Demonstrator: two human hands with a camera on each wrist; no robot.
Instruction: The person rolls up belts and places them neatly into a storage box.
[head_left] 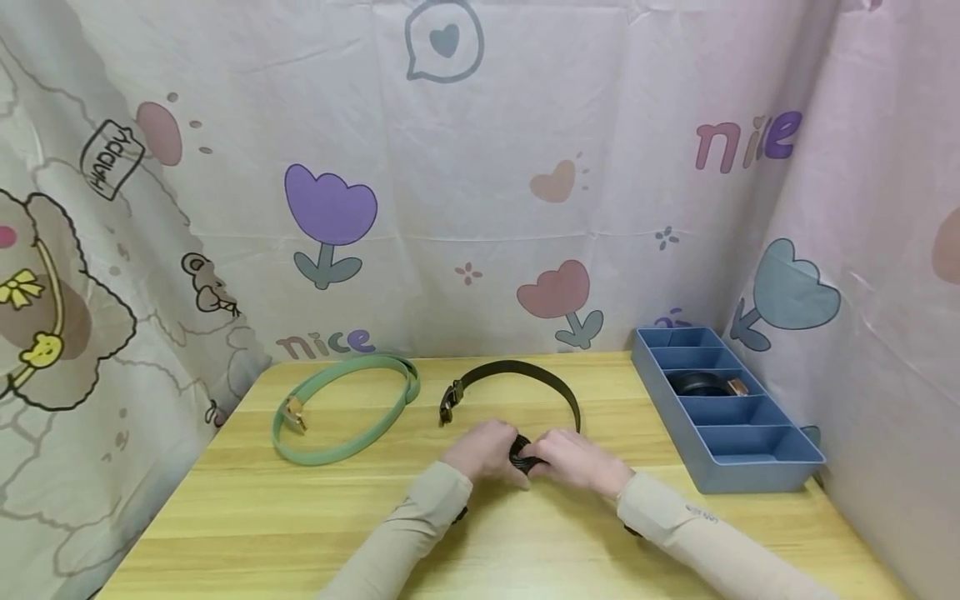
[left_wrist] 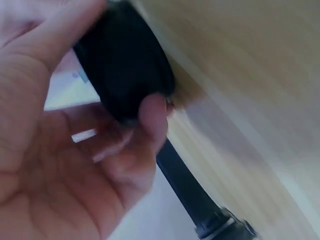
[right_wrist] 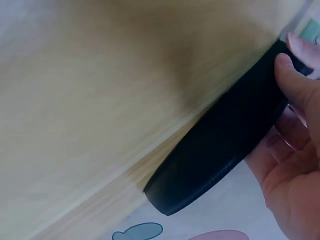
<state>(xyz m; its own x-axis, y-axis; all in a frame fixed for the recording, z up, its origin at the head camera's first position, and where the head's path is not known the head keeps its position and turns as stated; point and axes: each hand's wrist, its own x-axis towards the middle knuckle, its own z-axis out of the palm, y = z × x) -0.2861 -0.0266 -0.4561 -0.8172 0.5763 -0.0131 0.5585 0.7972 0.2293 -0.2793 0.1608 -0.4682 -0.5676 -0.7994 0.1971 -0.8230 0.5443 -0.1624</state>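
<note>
A black belt (head_left: 536, 368) lies in an arc on the wooden table, its buckle (head_left: 452, 400) at the left end and its other end wound into a small coil (head_left: 519, 460). Around the left side of this coil, my left hand (head_left: 487, 452) grips with bent fingers and thumb. On the opposite side, my right hand (head_left: 576, 460) pinches the coil. The left wrist view has the black roll (left_wrist: 127, 60) between thumb and fingers, the buckle (left_wrist: 225, 227) beyond. In the right wrist view the strap (right_wrist: 215, 145) curves away from the fingers.
To the left lies a green belt (head_left: 352, 451) in a loose loop with a gold-toned buckle (head_left: 294, 412). A blue-grey divided box (head_left: 682, 442) stands at the right; its middle compartment holds a rolled black belt (head_left: 697, 384). A printed curtain (head_left: 450, 167) hangs behind the table.
</note>
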